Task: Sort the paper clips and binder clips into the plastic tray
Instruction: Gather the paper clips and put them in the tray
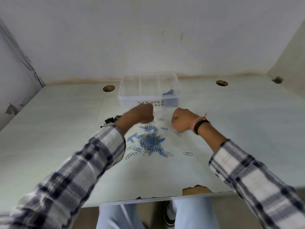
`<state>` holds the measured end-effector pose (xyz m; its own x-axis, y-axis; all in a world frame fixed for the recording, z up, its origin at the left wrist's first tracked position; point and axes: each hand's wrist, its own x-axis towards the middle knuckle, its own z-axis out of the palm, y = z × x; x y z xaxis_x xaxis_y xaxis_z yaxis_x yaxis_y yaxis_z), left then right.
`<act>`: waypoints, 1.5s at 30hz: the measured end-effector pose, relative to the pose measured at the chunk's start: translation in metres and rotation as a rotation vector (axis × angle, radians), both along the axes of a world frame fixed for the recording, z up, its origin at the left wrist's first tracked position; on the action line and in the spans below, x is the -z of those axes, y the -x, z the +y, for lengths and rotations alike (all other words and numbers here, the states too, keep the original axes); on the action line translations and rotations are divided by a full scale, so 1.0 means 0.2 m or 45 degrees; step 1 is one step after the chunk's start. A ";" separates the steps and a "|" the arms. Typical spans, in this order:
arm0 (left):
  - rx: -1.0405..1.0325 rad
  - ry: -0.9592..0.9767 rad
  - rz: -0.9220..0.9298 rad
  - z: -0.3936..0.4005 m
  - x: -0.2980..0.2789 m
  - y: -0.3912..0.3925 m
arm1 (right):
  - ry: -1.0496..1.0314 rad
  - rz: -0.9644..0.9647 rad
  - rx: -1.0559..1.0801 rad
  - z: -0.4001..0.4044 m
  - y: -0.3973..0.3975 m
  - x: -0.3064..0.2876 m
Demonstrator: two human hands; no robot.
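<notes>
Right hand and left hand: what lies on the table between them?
In the head view, one pale paper clip lies on the table between the left hand and right hand; otherwise bare.

A pale, worn table (pixel 231 129) is carrying the whole scene, its near edge chipped to bare board and two round cable holes (pixel 108 88) showing near the back wall. A clear plastic tray (pixel 148 96) with dividers is sitting at the rear centre, a few blue clips lying in its right compartment. A heap of blue and silver paper clips (pixel 149 141) is spreading across the middle, with loose ones straying around it. Black binder clips (pixel 109 121) are lying to the left, partly hidden behind a checked sleeve.
</notes>
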<state>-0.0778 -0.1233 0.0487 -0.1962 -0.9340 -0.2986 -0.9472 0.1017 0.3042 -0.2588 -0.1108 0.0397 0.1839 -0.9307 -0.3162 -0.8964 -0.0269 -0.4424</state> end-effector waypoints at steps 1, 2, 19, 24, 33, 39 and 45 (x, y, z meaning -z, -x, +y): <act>0.022 0.056 -0.061 0.03 0.03 0.00 | 0.066 0.019 -0.039 0.02 -0.03 0.02; 0.045 0.100 -0.088 0.06 0.06 0.00 | 0.083 0.030 -0.070 0.04 -0.07 0.03; -0.125 0.189 0.203 0.34 0.01 -0.29 | 0.149 0.074 -0.477 0.19 -0.12 0.04; -0.106 -0.132 -0.122 0.46 0.04 -0.34 | -0.069 0.406 -0.316 0.32 0.01 -0.04; -0.198 0.015 0.384 0.45 0.02 -0.20 | 0.003 -0.124 -0.153 0.39 -0.17 -0.04; 0.050 -0.233 -0.135 0.51 0.01 -0.42 | -0.456 0.276 -0.317 0.49 0.09 -0.11; 0.011 -0.137 0.187 0.47 0.09 -0.36 | -0.439 0.017 -0.316 0.48 0.06 -0.03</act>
